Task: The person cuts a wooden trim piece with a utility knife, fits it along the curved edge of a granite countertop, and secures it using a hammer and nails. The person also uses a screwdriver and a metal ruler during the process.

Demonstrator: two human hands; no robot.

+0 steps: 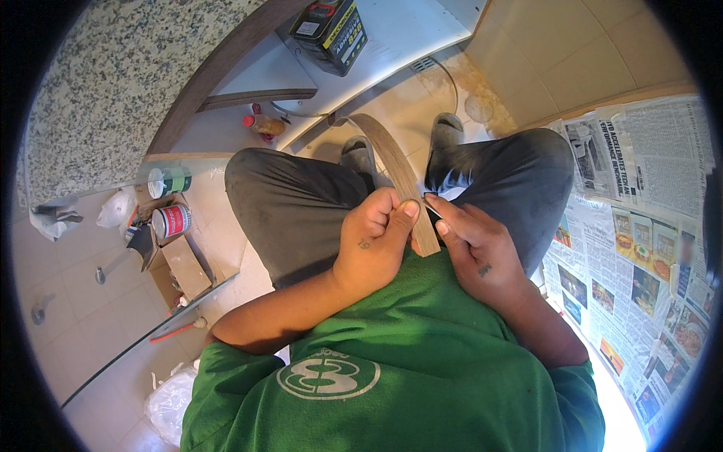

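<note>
- Pinched in left hand point(376, 242): brown strip point(399, 170), curving toward 11 o'clock.
- Gripped in right hand point(480, 242): thin tool point(433, 210), beside strip.
- At 12 o'clock: black tin point(329, 38).

Place: an indoor room, probably a home kitchen, doubling as a work site
Stone top: a speckled slab point(113, 83) at upper left, typical of a kitchen
Cabinetry: a white, open unit point(403, 45) beneath it, with brown wood-look edging point(207, 83)
Tiles: beige squares on the wall point(557, 41) and paler ones on the floor point(68, 301), with a small drain grate point(423, 65)
Site signs: newspaper sheets point(640, 154) spread at right, a wood-grain strip point(399, 169) over the person's lap
Supplies: a black-and-yellow tin point(329, 38) in the unit; round cans point(172, 221), cardboard point(187, 267) and a plastic bag point(172, 405) at left
</note>
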